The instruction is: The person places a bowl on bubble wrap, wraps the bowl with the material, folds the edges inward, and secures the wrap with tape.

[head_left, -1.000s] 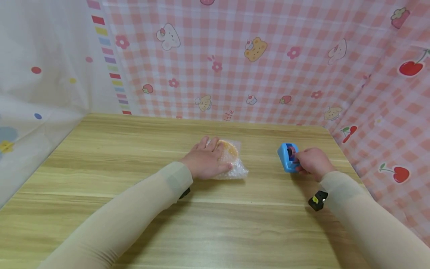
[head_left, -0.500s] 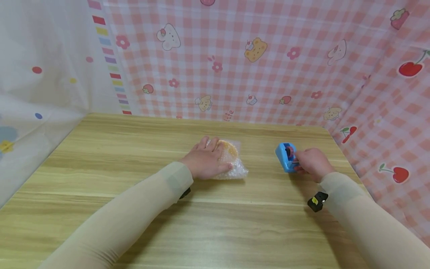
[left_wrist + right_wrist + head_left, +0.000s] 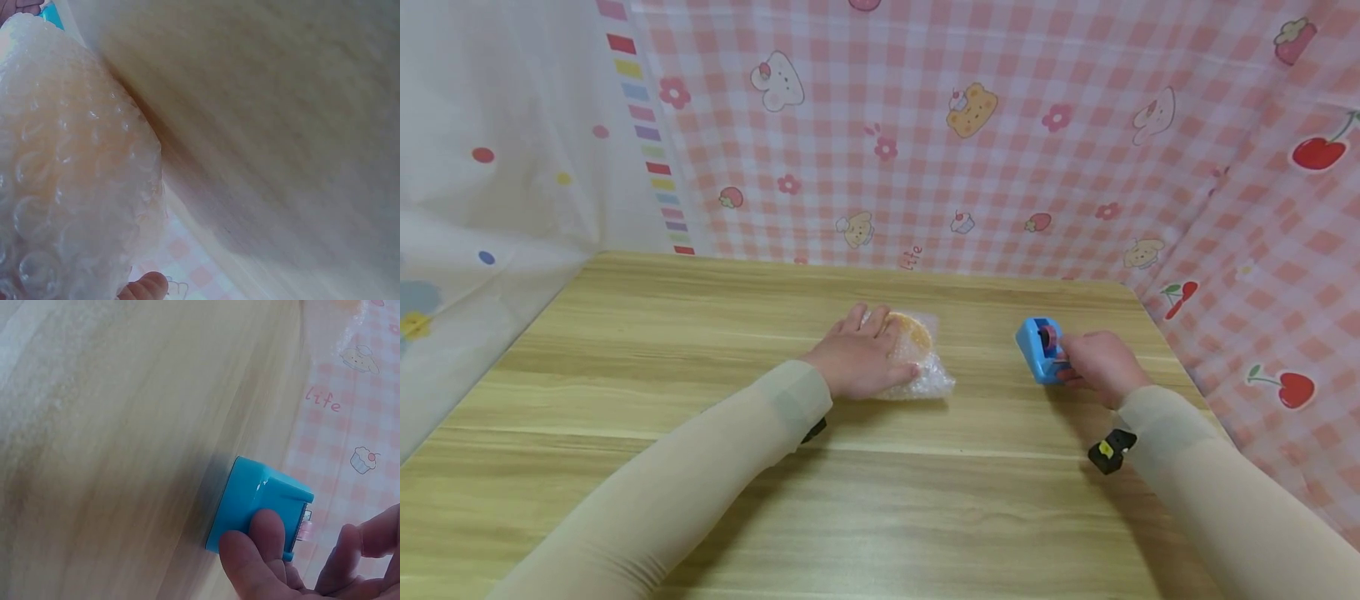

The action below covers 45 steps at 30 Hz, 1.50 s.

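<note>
A bubble-wrap packet (image 3: 934,379) with something round and orange-yellow inside lies on the table. My left hand (image 3: 853,358) rests on it with the fingers spread flat. In the left wrist view the bubble wrap (image 3: 69,169) fills the left side, with one fingertip (image 3: 147,287) at its lower edge. To the right, a blue tape dispenser (image 3: 1036,346) carries a small pink roll. My right hand (image 3: 1101,362) holds the dispenser's near end. In the right wrist view two fingers press on the blue dispenser (image 3: 247,497), while thumb and another finger come together beside the roll. Any tape strip there cannot be made out.
The wooden table (image 3: 880,500) extends around both hands. Behind it hangs a pink checked cloth (image 3: 850,125), which also covers the right side. A white dotted sheet (image 3: 512,125) hangs at the left.
The tape dispenser shifted slightly left under my right hand between the first two frames and has stayed nearly still since. My left hand and the bubble-wrap packet have not moved.
</note>
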Tool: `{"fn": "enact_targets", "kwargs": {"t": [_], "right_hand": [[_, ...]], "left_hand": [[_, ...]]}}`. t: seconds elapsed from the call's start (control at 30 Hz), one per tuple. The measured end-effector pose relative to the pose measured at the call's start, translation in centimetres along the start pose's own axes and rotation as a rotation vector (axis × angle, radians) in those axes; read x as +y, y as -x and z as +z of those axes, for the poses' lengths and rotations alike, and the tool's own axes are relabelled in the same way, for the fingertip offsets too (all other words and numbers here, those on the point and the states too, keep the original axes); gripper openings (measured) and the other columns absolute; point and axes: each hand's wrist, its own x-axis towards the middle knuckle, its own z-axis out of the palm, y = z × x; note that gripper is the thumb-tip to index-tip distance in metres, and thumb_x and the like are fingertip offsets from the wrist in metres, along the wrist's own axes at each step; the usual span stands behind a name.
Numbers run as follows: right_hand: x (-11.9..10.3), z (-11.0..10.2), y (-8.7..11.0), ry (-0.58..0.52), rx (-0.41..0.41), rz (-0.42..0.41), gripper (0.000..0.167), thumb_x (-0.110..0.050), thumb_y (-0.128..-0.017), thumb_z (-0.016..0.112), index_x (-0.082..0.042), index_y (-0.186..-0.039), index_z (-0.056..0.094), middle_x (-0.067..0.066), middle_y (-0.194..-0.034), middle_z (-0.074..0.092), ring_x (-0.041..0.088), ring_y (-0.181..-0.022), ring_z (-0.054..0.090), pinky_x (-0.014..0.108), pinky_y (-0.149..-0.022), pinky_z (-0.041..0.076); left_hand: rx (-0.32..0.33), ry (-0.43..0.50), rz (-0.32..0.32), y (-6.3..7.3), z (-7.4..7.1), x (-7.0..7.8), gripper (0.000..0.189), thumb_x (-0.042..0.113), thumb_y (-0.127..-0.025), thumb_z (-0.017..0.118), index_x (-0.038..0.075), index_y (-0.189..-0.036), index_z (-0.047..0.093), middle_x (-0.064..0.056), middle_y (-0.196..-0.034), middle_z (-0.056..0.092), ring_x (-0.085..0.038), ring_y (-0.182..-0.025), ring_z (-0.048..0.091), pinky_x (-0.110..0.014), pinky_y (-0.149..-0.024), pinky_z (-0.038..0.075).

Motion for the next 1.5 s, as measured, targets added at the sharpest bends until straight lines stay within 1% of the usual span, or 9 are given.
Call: {"fn": "enact_targets", "kwargs": {"t": [0.13, 0.3, 0.47, 0.63, 0.77, 0.9, 1.07, 1.33, 1.5], "right_hand": [[0.1, -0.1, 0.1, -0.017, -0.001, -0.001, 0.059, -0.031, -0.109, 0.036, 0.017, -0.142, 0.046, 0.032, -0.145, 0.047, 0.040, -0.125, 0.059, 0.053, -0.115, 0.049], [0.3, -0.2, 0.1, -0.040, -0.010, 0.001, 0.046, -0.029, -0.106, 0.038, 0.011, -0.123, 0.054, 0.032, -0.149, 0.043, 0.043, -0.129, 0.057, 0.054, -0.117, 0.047], [0.2, -0.2, 0.2, -0.056, -0.021, 0.000, 0.040, -0.026, -0.104, 0.038, 0.008, -0.116, 0.054, 0.032, -0.154, 0.039, 0.044, -0.132, 0.054, 0.055, -0.118, 0.045], [0.2, -0.3, 0.3, -0.054, -0.031, -0.007, 0.031, -0.025, -0.103, 0.038, 0.003, -0.099, 0.051, 0.031, -0.153, 0.038, 0.044, -0.133, 0.053, 0.056, -0.120, 0.043], [0.1, -0.2, 0.3, -0.049, -0.019, -0.005, 0.035, -0.027, -0.104, 0.039, 0.005, -0.103, 0.054, 0.030, -0.151, 0.041, 0.043, -0.132, 0.054, 0.055, -0.120, 0.043], [0.2, -0.2, 0.3, -0.021, 0.000, -0.005, 0.046, -0.032, -0.109, 0.039, 0.009, -0.117, 0.058, 0.028, -0.141, 0.048, 0.041, -0.126, 0.056, 0.055, -0.119, 0.045], [0.3, -0.1, 0.4, 0.044, 0.022, -0.013, 0.048, -0.039, -0.113, 0.042, 0.006, -0.111, 0.058, 0.023, -0.126, 0.054, 0.035, -0.117, 0.057, 0.052, -0.114, 0.050], [0.4, 0.0, 1.0, 0.081, 0.062, -0.032, 0.049, -0.040, -0.112, 0.043, 0.005, -0.119, 0.059, 0.022, -0.126, 0.056, 0.032, -0.111, 0.058, 0.035, -0.092, 0.060], [0.3, 0.3, 1.4, 0.050, 0.070, -0.046, 0.040, -0.036, -0.112, 0.045, 0.002, -0.104, 0.058, 0.009, -0.095, 0.059, 0.026, -0.094, 0.057, 0.030, -0.081, 0.055]], "left_hand": [[-0.003, 0.004, -0.001, 0.0, 0.0, 0.0, 0.098, 0.078, -0.102, 0.029, 0.011, -0.171, 0.009, -0.012, -0.179, 0.000, -0.042, -0.165, -0.002, -0.058, -0.133, 0.013], [-0.010, 0.008, -0.008, -0.1, 0.0, 0.0, 0.098, 0.078, -0.101, 0.029, 0.012, -0.171, 0.009, -0.011, -0.179, -0.001, -0.040, -0.165, -0.004, -0.058, -0.133, 0.012], [-0.013, 0.006, -0.008, 0.0, -0.1, 0.1, 0.098, 0.078, -0.102, 0.029, 0.011, -0.171, 0.009, -0.010, -0.179, -0.001, -0.040, -0.165, -0.004, -0.058, -0.133, 0.013], [-0.011, 0.005, -0.006, 0.1, -0.2, 0.2, 0.097, 0.077, -0.102, 0.030, 0.011, -0.171, 0.009, -0.011, -0.179, -0.001, -0.040, -0.165, -0.003, -0.058, -0.133, 0.013], [-0.010, 0.003, -0.003, 0.1, -0.3, 0.2, 0.097, 0.077, -0.102, 0.029, 0.011, -0.171, 0.009, -0.012, -0.179, -0.001, -0.040, -0.165, -0.003, -0.058, -0.133, 0.013], [-0.008, 0.003, -0.003, 0.2, -0.3, 0.2, 0.097, 0.077, -0.102, 0.030, 0.011, -0.171, 0.010, -0.012, -0.179, 0.000, -0.040, -0.165, -0.002, -0.058, -0.133, 0.013], [-0.007, 0.002, -0.003, 0.3, -0.3, 0.2, 0.097, 0.076, -0.103, 0.030, 0.010, -0.170, 0.010, -0.013, -0.179, 0.001, -0.041, -0.165, -0.001, -0.058, -0.133, 0.014], [-0.009, 0.000, -0.002, 0.2, -0.4, 0.3, 0.096, 0.076, -0.103, 0.031, 0.011, -0.170, 0.011, -0.012, -0.179, 0.001, -0.041, -0.165, -0.001, -0.058, -0.132, 0.015], [-0.010, -0.005, -0.008, 0.0, -0.2, 0.2, 0.097, 0.076, -0.103, 0.030, 0.010, -0.170, 0.010, -0.012, -0.179, -0.001, -0.041, -0.165, -0.002, -0.058, -0.133, 0.014]]}}
